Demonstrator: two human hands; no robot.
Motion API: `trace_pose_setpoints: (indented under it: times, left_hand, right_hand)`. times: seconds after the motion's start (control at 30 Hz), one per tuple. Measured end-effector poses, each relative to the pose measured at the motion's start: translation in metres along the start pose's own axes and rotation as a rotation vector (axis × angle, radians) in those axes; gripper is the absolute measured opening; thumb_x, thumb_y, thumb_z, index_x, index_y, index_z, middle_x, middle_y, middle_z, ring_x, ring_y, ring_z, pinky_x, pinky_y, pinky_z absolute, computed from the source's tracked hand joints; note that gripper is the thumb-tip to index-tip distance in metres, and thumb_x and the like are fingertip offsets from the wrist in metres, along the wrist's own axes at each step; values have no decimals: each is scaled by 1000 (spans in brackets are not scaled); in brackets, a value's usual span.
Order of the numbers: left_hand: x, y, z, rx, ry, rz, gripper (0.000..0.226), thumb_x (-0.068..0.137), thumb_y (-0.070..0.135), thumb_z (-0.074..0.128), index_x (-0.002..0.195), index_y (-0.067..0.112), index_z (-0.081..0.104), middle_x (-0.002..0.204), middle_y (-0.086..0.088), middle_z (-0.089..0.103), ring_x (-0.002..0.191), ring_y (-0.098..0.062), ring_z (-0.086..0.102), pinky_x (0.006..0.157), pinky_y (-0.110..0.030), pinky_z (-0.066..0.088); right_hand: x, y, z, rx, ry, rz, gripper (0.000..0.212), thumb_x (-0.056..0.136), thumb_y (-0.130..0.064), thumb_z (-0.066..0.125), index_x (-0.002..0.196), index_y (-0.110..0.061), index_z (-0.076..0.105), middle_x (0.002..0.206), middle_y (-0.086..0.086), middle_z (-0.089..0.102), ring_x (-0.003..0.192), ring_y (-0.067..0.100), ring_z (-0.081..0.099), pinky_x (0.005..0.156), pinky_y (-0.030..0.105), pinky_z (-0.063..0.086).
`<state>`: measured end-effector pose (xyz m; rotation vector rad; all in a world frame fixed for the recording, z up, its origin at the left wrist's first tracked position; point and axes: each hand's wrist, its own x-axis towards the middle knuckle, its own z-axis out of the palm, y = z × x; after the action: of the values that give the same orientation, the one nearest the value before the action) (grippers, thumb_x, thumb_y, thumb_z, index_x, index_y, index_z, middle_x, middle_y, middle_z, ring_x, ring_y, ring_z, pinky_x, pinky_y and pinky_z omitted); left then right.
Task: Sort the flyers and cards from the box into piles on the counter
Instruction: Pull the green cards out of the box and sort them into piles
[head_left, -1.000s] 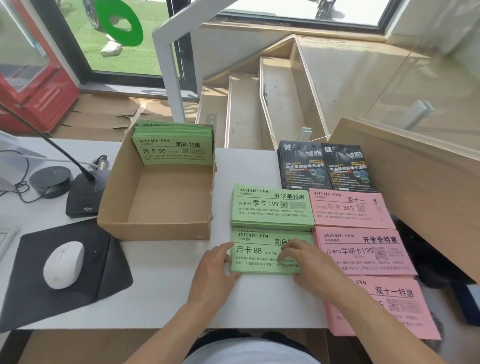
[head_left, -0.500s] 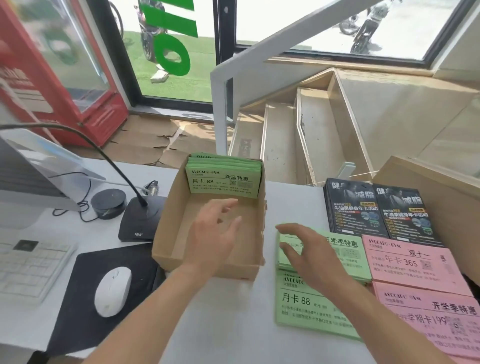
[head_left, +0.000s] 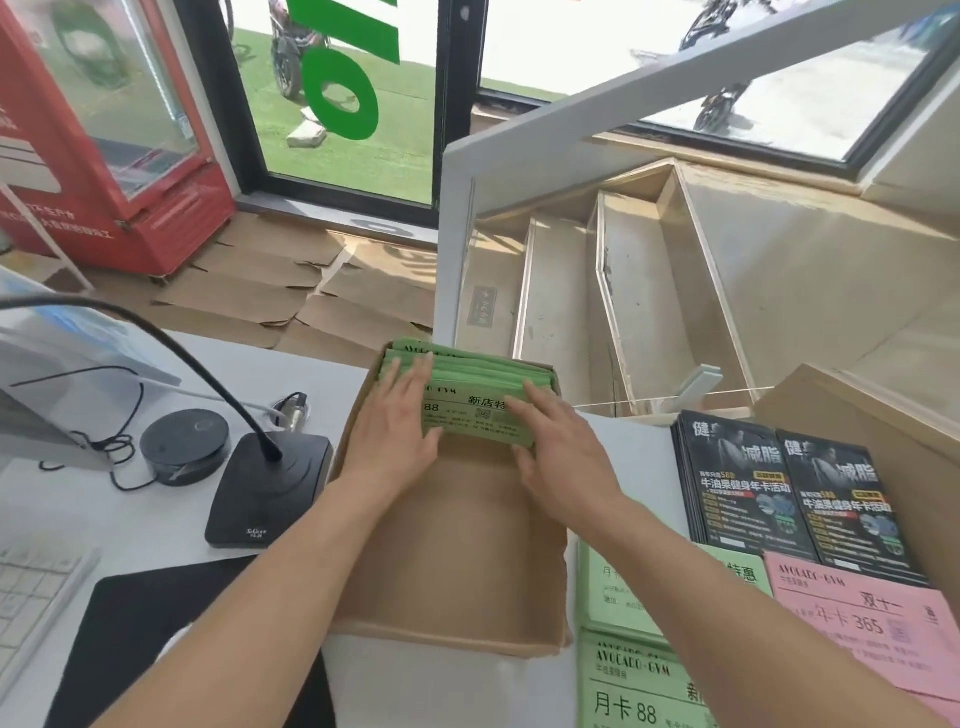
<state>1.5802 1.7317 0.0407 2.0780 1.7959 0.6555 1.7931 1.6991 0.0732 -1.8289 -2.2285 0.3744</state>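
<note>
A brown cardboard box (head_left: 447, 639) stands on the white counter (head_left: 130, 519). A stack of green flyers (head_left: 478, 410) leans against its far wall. My left hand (head_left: 400, 431) lies on the stack's left side, with fairly straight fingers on the front face and the thumb at the lower edge. On the right side rests my right hand (head_left: 561, 447) in the same way. Right of the box lie sorted piles: two green piles (head_left: 623, 597) (head_left: 634, 691), a pink pile (head_left: 857, 618) and black flyers (head_left: 743, 488).
Left of the box stand a gooseneck microphone base (head_left: 270, 488) and a round black device (head_left: 184, 444). A black mouse pad (head_left: 156, 623), a keyboard (head_left: 31, 592) and a monitor (head_left: 52, 374) sit further left. A wooden panel (head_left: 883, 415) rises at the right.
Both hands left the near green pile on the counter, moved forward over the box and now rest on the green flyers inside it. The view has tilted up and left.
</note>
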Motion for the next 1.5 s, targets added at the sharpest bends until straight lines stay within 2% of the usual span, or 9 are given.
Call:
trace_pose_setpoints:
  times: [0.17,0.3,0.4,0.53,0.73,0.87,1.03,1.23,1.5]
  left_hand:
    - [-9,-5,8,-228,119,-70,84,86,4,71,156,24,30,158,7,32,149,-16,24,122,-34,21]
    - [-5,-7,5,-183,205,-66,80,78,-5,71,149,20,43,120,4,61,120,-13,44,103,-30,39]
    - [-1,-4,4,-108,229,-45,78,75,-9,68,146,18,47,103,5,61,106,-18,49,92,-34,44]
    - [-1,-5,7,-5,226,-1,74,72,-9,67,141,13,53,95,1,63,95,-26,55,97,-37,41]
    - [1,-4,6,15,227,8,73,71,-1,75,139,18,55,123,-5,59,117,-27,49,101,-41,41]
    - [-1,-9,14,47,61,-2,34,80,12,76,112,25,74,109,3,72,108,-23,61,99,-37,39]
    - [0,-6,4,-53,255,17,28,86,13,74,109,29,77,99,8,72,88,-21,67,72,-34,53]
    - [-23,16,-40,-180,420,390,20,89,33,74,103,19,78,93,5,73,81,-18,69,68,-40,56]
    - [-135,110,-42,-359,294,510,23,91,36,75,96,14,78,90,8,74,75,-8,68,60,-28,54]
  right_hand:
    - [23,8,11,-147,-17,-62,67,91,-13,56,153,-29,36,160,-7,32,151,20,22,125,36,12]
    - [17,10,22,-100,266,-87,45,80,-2,66,118,-26,71,117,-7,73,116,20,63,112,34,34]
    - [14,9,22,-62,317,-118,43,74,3,68,107,-24,72,90,-9,73,93,19,64,99,31,38]
    - [12,6,18,-6,201,-97,54,75,3,66,121,-25,62,102,-9,68,92,21,60,87,31,44]
    - [11,6,18,-41,157,-63,63,80,-1,63,135,-30,55,109,-10,67,90,24,60,82,37,51]
    - [13,2,18,-141,105,-83,42,87,-7,63,124,-26,69,109,-6,75,94,25,65,90,29,42]
    - [12,4,18,-7,329,-131,39,87,-2,63,117,-24,72,100,-6,72,86,22,65,76,32,48]
    - [-41,3,-32,110,723,-254,37,91,3,63,118,-19,73,104,-4,70,87,19,66,74,32,53]
    - [-197,55,-70,473,507,-32,46,86,5,68,117,-28,68,107,-10,69,100,4,63,75,11,51]
